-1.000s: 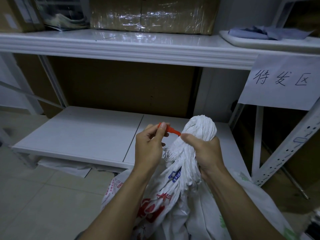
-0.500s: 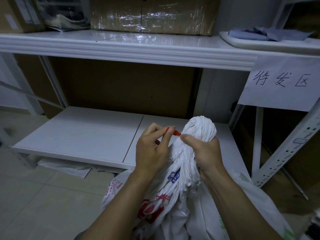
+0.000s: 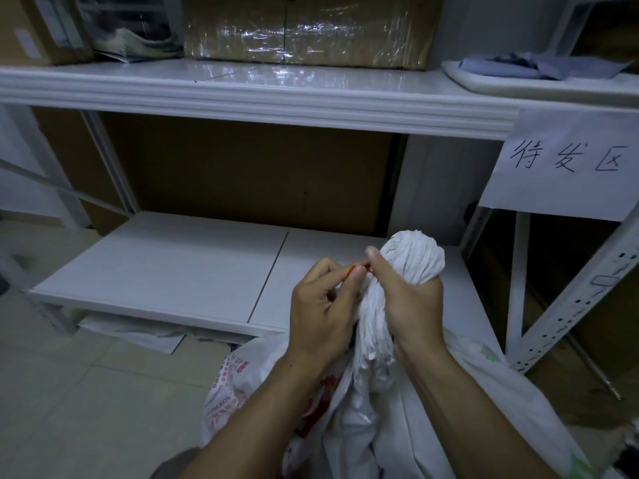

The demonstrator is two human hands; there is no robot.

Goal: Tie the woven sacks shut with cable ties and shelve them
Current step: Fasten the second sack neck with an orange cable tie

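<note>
**Cable tie pinched at the sack's neck**

The right hand (image 3: 411, 305) is wrapped tight around the gathered neck of the white woven sack (image 3: 377, 340), whose bunched top stands above the fist. The left hand (image 3: 321, 312) pinches the orange cable tie (image 3: 352, 269) between thumb and forefinger, just beside the neck. The sack's body sits on the floor in front of the lower shelf (image 3: 173, 267).
</note>
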